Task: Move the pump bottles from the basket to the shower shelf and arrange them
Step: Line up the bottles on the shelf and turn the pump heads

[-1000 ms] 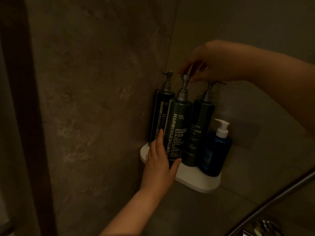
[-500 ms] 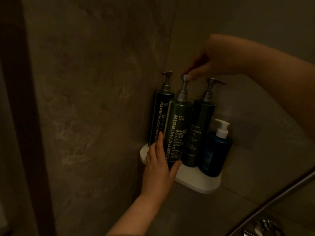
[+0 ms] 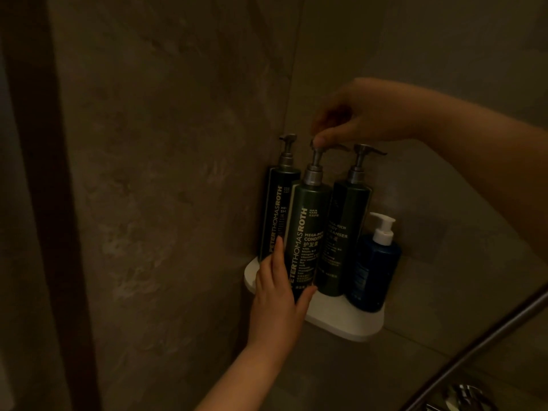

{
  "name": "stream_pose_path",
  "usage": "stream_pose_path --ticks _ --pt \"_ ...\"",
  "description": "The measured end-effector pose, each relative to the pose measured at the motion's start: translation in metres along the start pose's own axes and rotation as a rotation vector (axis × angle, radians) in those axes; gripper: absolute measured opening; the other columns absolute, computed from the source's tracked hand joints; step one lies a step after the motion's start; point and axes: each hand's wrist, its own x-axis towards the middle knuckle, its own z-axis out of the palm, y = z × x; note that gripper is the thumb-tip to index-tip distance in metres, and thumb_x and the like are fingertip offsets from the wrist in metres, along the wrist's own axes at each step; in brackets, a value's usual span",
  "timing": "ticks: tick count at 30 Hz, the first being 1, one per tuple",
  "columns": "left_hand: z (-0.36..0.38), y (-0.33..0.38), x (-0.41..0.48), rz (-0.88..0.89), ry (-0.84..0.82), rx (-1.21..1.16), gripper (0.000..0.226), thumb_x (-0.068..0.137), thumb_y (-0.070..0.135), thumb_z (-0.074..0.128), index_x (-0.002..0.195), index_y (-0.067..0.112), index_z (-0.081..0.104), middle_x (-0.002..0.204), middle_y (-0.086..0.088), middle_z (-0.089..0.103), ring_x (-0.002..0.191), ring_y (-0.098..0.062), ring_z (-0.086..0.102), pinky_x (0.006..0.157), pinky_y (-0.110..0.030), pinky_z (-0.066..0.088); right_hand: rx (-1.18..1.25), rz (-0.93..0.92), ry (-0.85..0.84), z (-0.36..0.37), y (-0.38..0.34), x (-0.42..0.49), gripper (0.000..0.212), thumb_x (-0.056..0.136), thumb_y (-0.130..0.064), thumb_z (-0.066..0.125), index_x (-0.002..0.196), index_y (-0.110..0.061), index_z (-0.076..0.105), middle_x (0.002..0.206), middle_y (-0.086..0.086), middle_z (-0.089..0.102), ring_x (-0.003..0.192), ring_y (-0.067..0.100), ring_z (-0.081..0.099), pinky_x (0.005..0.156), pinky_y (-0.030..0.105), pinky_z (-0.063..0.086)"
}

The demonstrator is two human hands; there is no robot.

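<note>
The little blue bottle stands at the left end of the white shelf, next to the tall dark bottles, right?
No. The head view shows the little blue bottle at the right end of the white shelf, next to the tall dark bottles.

**One head-worn camera, close on the shower corner**

The only view came from the person's head. It faced forward and a little downward into the corner of the mottled grey-brown stone walls point(image 3: 163, 173). It sat near: the small white rounded corner shelf point(image 3: 350, 324) lay just right of centre. The left hand point(image 3: 275, 301) rose from the bottom edge and gripped the middle dark green plastic pump bottle point(image 3: 308, 232) low down. The right hand point(image 3: 361, 114) reached in from the right edge and pinched that bottle's pump head. The wide lens also caught a dark vertical frame point(image 3: 53, 203) at far left and a grey metal hose point(image 3: 474, 345) at lower right.
</note>
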Motion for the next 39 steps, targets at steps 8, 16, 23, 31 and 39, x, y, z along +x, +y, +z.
stream_pose_path --ticks 8,16,23,31,39 --pt "0.0 -0.001 0.0 -0.004 0.003 0.003 0.104 0.084 0.043 0.064 0.134 0.054 -0.027 0.146 0.002 0.023 0.125 -0.001 0.02 0.098 -0.024 0.027 0.192 -0.05 -0.035 0.001 -0.001 -0.009 0.019 0.079 -0.034 0.065 0.088 -0.051 0.065 0.093 -0.015 0.07 0.082 -0.004 0.063 0.074 0.013 0.044" --pt "-0.001 0.0 0.0 -0.002 0.006 0.0 0.103 0.083 0.043 0.064 0.135 0.053 -0.025 0.145 0.002 0.025 0.125 -0.002 0.022 0.099 -0.024 0.027 0.221 0.056 -0.012 0.007 0.002 0.001 0.008 0.083 -0.034 0.068 0.09 -0.038 0.07 0.055 -0.027 0.063 0.051 -0.012 0.056 0.045 -0.001 0.034" --pt "-0.001 0.002 0.001 0.004 0.008 -0.003 0.101 0.083 0.039 0.067 0.14 0.045 -0.017 0.144 0.0 0.027 0.122 0.0 0.02 0.099 -0.024 0.028 0.277 -0.027 -0.002 0.003 0.001 -0.011 0.026 0.091 -0.017 0.057 0.102 -0.039 0.065 0.091 -0.018 0.067 0.077 -0.015 0.061 0.061 -0.003 0.041" --pt "0.0 0.002 0.001 0.003 0.007 0.009 0.101 0.083 0.039 0.067 0.14 0.043 -0.017 0.144 -0.002 0.028 0.122 -0.001 0.019 0.099 -0.024 0.027 0.262 -0.08 -0.052 0.004 0.005 -0.019 0.043 0.085 -0.002 0.062 0.104 -0.041 0.064 0.098 -0.011 0.071 0.09 -0.002 0.065 0.077 0.002 0.044" --pt "-0.001 0.002 0.0 0.01 0.006 0.0 0.1 0.084 0.04 0.065 0.139 0.045 -0.019 0.146 -0.001 0.025 0.123 0.0 0.017 0.102 -0.024 0.025 0.218 -0.072 -0.008 0.006 0.007 -0.013 0.031 0.081 -0.022 0.07 0.093 -0.05 0.063 0.09 -0.026 0.065 0.083 -0.018 0.058 0.069 -0.006 0.035"
